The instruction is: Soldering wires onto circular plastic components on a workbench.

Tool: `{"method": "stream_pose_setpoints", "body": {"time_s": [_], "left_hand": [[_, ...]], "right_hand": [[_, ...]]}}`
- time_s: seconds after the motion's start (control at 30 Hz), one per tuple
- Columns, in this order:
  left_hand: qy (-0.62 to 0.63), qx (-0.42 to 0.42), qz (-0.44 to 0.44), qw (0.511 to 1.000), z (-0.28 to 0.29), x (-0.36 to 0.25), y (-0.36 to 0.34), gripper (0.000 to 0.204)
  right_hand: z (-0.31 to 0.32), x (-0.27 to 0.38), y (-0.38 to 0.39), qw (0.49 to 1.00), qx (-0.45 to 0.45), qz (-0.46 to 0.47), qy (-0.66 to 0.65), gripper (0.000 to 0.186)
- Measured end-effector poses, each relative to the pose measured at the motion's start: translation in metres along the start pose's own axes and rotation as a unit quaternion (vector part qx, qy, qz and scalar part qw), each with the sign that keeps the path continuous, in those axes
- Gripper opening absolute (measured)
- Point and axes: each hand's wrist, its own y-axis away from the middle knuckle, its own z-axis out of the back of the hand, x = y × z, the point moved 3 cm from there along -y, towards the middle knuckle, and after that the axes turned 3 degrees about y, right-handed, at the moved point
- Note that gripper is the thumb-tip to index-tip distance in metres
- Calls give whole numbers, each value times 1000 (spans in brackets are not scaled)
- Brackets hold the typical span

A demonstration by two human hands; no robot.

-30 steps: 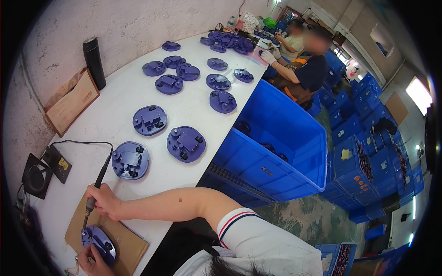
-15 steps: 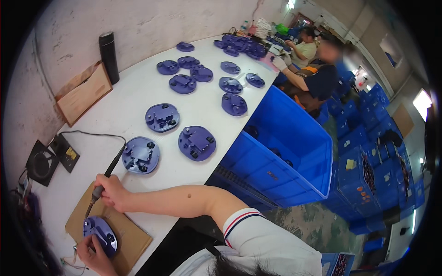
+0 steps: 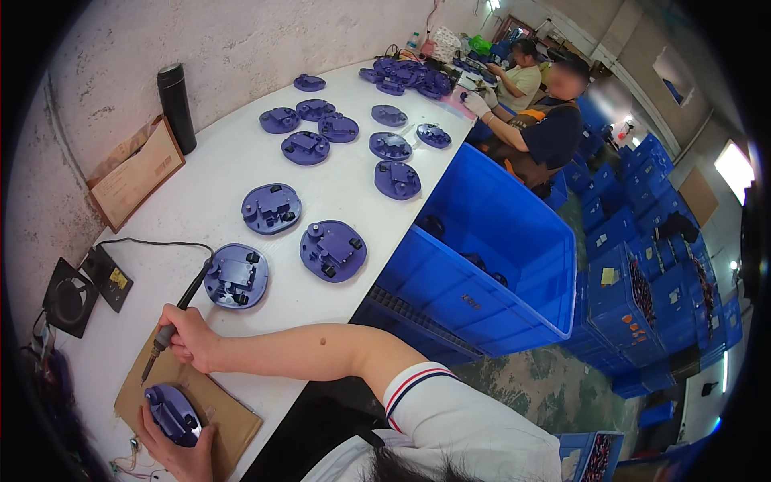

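Note:
My right hand (image 3: 189,337) is closed round a soldering iron (image 3: 161,341), its metal tip pointing down-left, just above and left of a purple oval plastic housing (image 3: 172,413). The iron's cord runs up across the table to the left. My left hand (image 3: 173,450) grips that housing from below, fingers along its left side and thumb at its lower right. The housing has black fittings on it and lies over a brown cardboard sheet (image 3: 231,426). Thin wires with small parts show left of my left hand.
Several similar purple housings (image 3: 332,251) are spread over the white table (image 3: 161,217). A black flask (image 3: 177,108), paper envelope (image 3: 132,173) and black speaker (image 3: 68,297) stand at left. A blue bin (image 3: 522,305) adjoins the right edge. Two co-workers (image 3: 534,132) sit farther along; blue crates (image 3: 658,289) are stacked right.
My left hand has shifted from thumb-on-top to a grip round the housing's sides. The iron's tip has lifted away from the housing. The camera's view has moved slightly.

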Motion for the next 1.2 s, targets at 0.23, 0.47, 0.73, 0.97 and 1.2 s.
{"method": "stream_pose_setpoints", "body": {"time_s": [0.23, 0.47, 0.73, 0.97, 1.2], "left_hand": [[265, -65, 134, 953, 28, 6, 3, 73], [264, -242, 246, 901, 60, 53, 2, 36], [-150, -420, 123, 887, 95, 96, 47, 43], [-194, -411, 308, 836, 141, 176, 72, 60], [-187, -475, 215, 832, 129, 183, 71, 46]], "right_hand": [[-7, -16, -19, 996, -13, -92, -12, 18], [3, 44, 9, 999, -31, 3, 6, 11], [-8, 26, 1, 999, 29, 9, 37, 14], [-11, 22, -1, 999, 28, 13, 42, 15], [20, 40, -8, 1000, 21, -2, 21, 17]]}}
